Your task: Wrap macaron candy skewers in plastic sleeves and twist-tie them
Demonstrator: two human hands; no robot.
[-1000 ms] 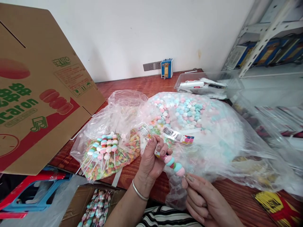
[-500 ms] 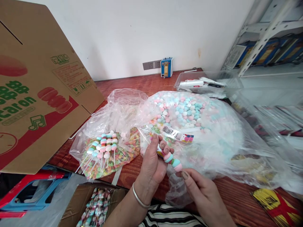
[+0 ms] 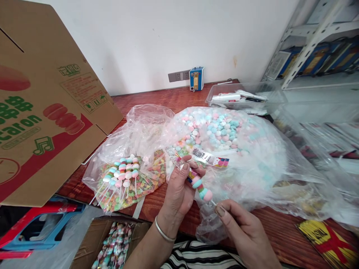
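In front of me a candy skewer (image 3: 201, 189) slants down to the right, its pink, blue and white marshmallows and green and red gummy rings threaded on a white stick. My left hand (image 3: 179, 186) is closed around the printed clear wrapper (image 3: 191, 175) at its upper end; the top candies are hidden by wrapper and fingers. Thumb and forefinger of my right hand (image 3: 238, 224) pinch the stick below the lowest pink marshmallow. Just beyond my left hand, a flat wrapper with a barcode label (image 3: 206, 156) lies on the big bag of marshmallows (image 3: 224, 129).
Several finished skewers (image 3: 126, 172) lie on a bag of gummy rings (image 3: 155, 175) at left. A carton (image 3: 78, 246) below holds wrapped skewers. A large cardboard box (image 3: 56, 101) stands at far left, a clear plastic bin (image 3: 213, 99) behind, a yellow-red packet (image 3: 327, 239) at right.
A short length of white stick now shows between my right fingertips and the lowest marshmallow. The skewer has shifted slightly up and left, and my left fingers have regripped the wrapper.
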